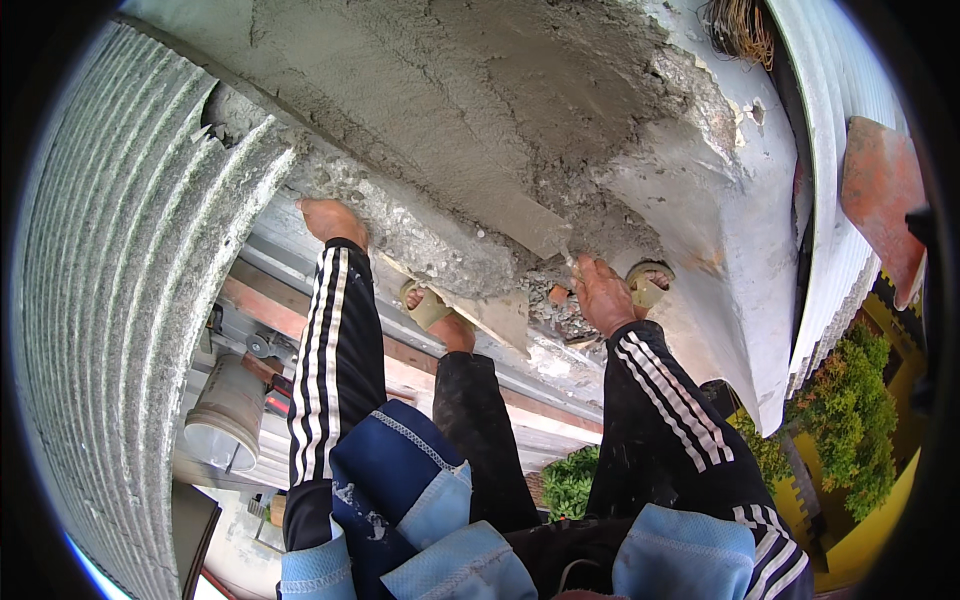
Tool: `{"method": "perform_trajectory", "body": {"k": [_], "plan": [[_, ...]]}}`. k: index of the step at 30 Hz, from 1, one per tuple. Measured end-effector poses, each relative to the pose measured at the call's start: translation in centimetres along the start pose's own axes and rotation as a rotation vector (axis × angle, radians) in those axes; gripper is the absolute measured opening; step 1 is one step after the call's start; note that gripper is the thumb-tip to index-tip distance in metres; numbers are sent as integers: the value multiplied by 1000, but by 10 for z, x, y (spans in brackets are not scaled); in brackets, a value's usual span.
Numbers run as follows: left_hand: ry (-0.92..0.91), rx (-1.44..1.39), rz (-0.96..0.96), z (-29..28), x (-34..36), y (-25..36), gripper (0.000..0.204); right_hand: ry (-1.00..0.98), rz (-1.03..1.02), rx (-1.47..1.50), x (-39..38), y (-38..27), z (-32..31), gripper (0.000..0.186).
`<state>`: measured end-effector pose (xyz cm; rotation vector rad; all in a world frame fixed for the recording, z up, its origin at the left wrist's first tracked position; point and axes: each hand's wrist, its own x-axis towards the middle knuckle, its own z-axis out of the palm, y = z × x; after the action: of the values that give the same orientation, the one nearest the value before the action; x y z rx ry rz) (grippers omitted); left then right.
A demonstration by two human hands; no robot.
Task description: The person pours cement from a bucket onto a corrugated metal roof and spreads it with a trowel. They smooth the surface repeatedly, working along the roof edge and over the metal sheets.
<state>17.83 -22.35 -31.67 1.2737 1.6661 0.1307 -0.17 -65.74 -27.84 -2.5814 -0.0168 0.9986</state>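
Observation:
My right hand [603, 295] is closed around the handle of a trowel. The trowel's flat, mortar-smeared blade [530, 222] points up and left, lying against grey wet mortar [440, 110]. To the left, my left hand [335, 220] rests by the rough, crumbly edge of the cement [400, 215]; its fingers are mostly hidden from view. Rubble with a reddish brick piece [558, 294] lies just left of my right hand. My feet, in tan sandals, show below: one sandal [428, 306] between my hands, another [650, 287] beside the right hand.
Corrugated grey roofing [130, 300] fills the left side. A whitish bucket [222, 415] stands lower down, below the ledge. Coiled rusty wire [740, 32] lies at the upper right, and a reddish board [882, 200] leans at far right. Green plants [850, 420] show far below.

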Motion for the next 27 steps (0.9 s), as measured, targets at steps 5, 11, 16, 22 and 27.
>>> {"method": "perform_trajectory", "body": {"k": [5,11,16,22,27], "plan": [[-351,-268,-69,-45,39,-56,81,48,44,81,-68,27,-27,47],[-314,148,-72,-117,9,-150,61,92,-25,179,-66,0,-59,43],[-213,-138,-26,-140,-43,-173,40,4,-17,263,-54,-22,-62,35],[-274,3,86,-180,-86,-169,29,-166,144,298,-39,-33,-44,39],[-344,31,308,-182,-110,-182,31,-295,124,731,-3,-36,-1,52]]}}
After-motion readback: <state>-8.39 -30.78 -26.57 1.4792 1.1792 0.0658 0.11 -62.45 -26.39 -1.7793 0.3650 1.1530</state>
